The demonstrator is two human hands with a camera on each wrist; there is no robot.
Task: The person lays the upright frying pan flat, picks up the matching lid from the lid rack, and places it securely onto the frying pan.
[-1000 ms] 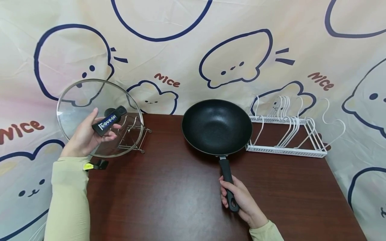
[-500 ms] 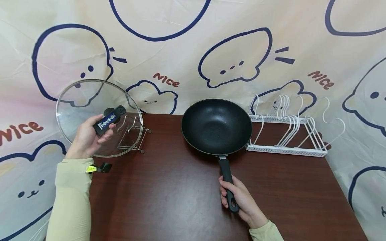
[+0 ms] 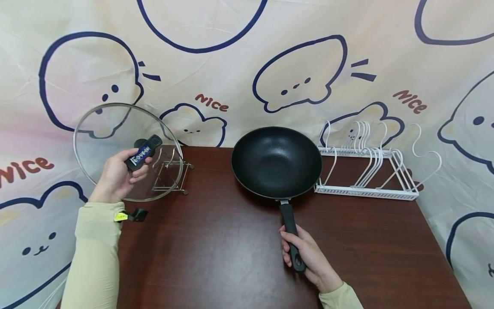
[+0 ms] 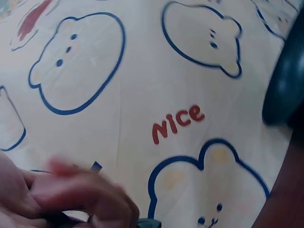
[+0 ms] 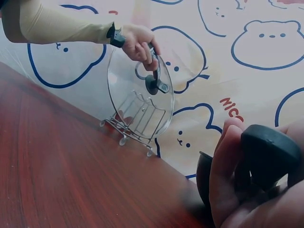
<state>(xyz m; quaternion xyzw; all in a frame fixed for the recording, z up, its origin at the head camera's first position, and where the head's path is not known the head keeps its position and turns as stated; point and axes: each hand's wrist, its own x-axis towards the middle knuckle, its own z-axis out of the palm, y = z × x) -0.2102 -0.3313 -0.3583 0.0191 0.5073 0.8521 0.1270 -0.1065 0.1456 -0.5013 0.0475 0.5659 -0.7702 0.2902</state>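
A round glass lid (image 3: 102,128) with a metal rim stands tilted upright at a small wire rack (image 3: 179,189) on the left. My left hand (image 3: 115,176) holds the lid's black handle (image 3: 143,153), thumb on top and fingers curled beneath. In the right wrist view the same grip on the lid (image 5: 121,80) shows from the side, with the lid's lower part at the rack's wires. My right hand (image 3: 310,257) grips the black handle (image 3: 288,219) of a black frying pan (image 3: 277,165), fingers wrapped around it. Blurred fingers (image 4: 90,194) fill the lower left of the left wrist view.
A white rack (image 3: 366,193) with several curved wire dividers stands right of the pan, near the back edge. The brown table (image 3: 216,240) meets a wall cloth (image 3: 239,73) printed with cartoon outlines. A wrist camera strap (image 3: 131,215) sits on my left sleeve.
My left hand's fingers have curled in from a looser pose to hold the lid's handle, and the left forearm has shifted slightly right. My right hand and the frying pan stay put.
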